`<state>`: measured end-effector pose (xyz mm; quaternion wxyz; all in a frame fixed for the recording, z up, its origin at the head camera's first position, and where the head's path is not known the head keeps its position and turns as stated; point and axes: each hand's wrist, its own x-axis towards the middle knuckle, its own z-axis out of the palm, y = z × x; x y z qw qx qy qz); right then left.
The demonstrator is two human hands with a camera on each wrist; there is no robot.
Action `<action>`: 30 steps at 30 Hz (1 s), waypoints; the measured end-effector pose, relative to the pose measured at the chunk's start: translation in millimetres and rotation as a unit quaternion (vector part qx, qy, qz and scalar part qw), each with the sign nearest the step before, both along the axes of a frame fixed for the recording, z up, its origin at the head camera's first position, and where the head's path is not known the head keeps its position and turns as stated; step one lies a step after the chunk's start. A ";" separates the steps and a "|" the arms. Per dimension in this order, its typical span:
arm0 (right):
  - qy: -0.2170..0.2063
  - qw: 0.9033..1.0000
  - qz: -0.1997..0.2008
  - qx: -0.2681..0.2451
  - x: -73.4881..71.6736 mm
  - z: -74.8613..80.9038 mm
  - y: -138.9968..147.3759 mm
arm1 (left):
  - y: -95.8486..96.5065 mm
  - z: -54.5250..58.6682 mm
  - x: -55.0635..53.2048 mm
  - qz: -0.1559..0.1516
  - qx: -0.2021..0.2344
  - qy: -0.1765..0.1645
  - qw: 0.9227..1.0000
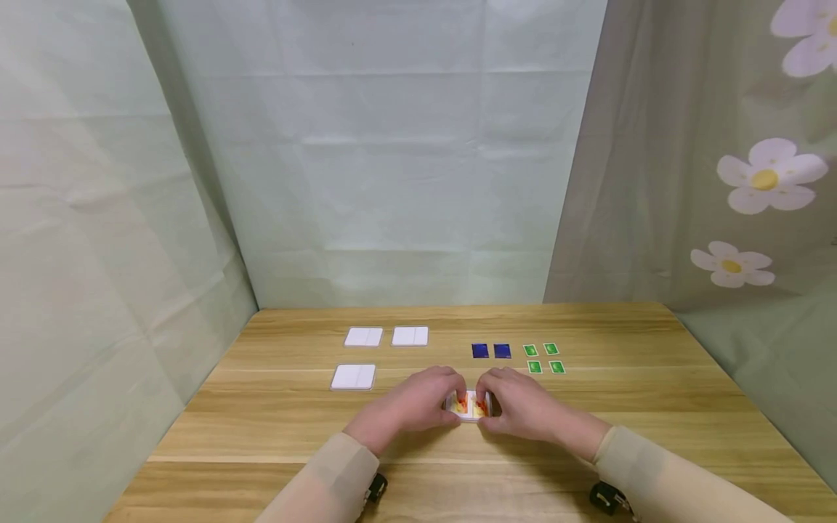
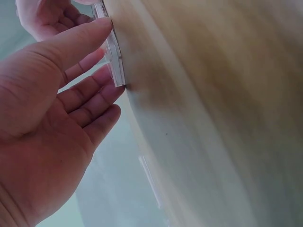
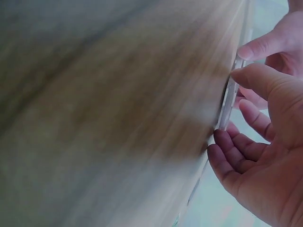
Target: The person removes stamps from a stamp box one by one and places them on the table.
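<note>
A flat clear-edged card case (image 1: 470, 416) lies at the middle of the wooden table, showing two pictures in orange, red and yellow side by side. My left hand (image 1: 423, 399) grips its left end, thumb at the near edge and fingers over the top and side. At the right end my right hand (image 1: 523, 404) holds it in the same way. In the left wrist view the clear edge of the case (image 2: 114, 59) shows between thumb and fingers. The right wrist view shows that edge (image 3: 227, 106) close to the tabletop. The fingers hide both ends of the case from above.
Three flat white cases (image 1: 353, 377) lie on the table (image 1: 275, 436) to the left and back. Two dark blue cards (image 1: 480, 351) and several small green cards (image 1: 534, 367) lie at the back right. Cloth curtains (image 1: 392, 181) hang behind and beside the table.
</note>
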<state>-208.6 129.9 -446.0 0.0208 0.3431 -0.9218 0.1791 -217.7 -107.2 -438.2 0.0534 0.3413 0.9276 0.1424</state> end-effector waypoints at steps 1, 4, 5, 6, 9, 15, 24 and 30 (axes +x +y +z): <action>-0.003 1.000 0.001 -0.001 0.0 0.2 0.5 | 0.1 0.1 0.0 -0.001 -0.001 0.000 1.000; -0.018 1.000 0.002 -0.009 0.0 1.2 2.4 | 0.3 1.3 0.4 -0.002 -0.002 0.000 1.000; -0.024 1.000 0.004 -0.013 0.1 1.5 3.2 | 0.2 1.8 0.7 -0.003 0.000 -0.001 1.000; -0.029 0.999 0.005 -0.015 0.2 1.9 3.9 | 0.2 2.5 1.0 -0.004 0.001 -0.002 1.000; -0.039 0.999 0.010 -0.025 0.1 2.3 5.8 | -0.4 4.1 1.6 -0.009 0.009 -0.003 1.000; -0.058 0.997 0.019 -0.054 -1.8 1.0 9.7 | -2.3 6.8 2.1 -0.013 0.031 -0.006 0.999; -0.079 0.992 0.023 -0.091 -3.9 -1.6 13.9 | -15.1 9.2 -1.1 0.003 0.037 0.012 0.999; -0.071 0.993 0.019 -0.087 -3.7 -3.3 14.0 | -29.1 9.5 -2.0 0.019 0.038 0.017 0.999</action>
